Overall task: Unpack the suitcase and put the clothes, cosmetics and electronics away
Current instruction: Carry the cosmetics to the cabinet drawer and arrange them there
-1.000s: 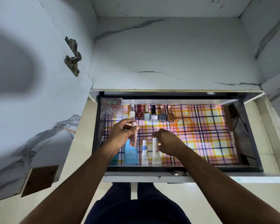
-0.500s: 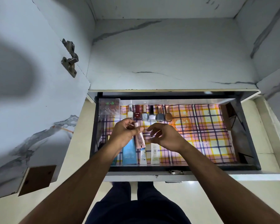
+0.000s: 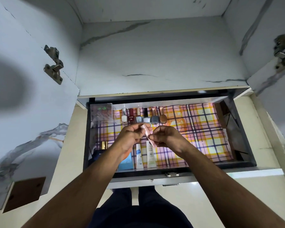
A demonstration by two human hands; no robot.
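Note:
Both hands hover over an open drawer (image 3: 247, 167) lined with checked paper. A slim pink cosmetic tube (image 3: 147, 134) is held between them: my left hand (image 3: 130, 139) pinches its upper end, my right hand (image 3: 166, 137) pinches its lower part. Along the drawer's back stand several nail polish bottles (image 3: 145, 116) in a row. At the front lie a blue tube (image 3: 126, 162) and two white tubes (image 3: 146, 156), partly under my hands.
A clear plastic box (image 3: 101, 112) of small pots sits in the drawer's back left corner. A gold-capped item (image 3: 104, 145) and a dark box lie at the left wall. Open cabinet doors with metal hinges (image 3: 53, 66) flank the drawer. My legs stand below the drawer front.
My right hand left the white tube at the drawer's front and rose to the pink tube. The pink tube has tilted and now sits between both hands.

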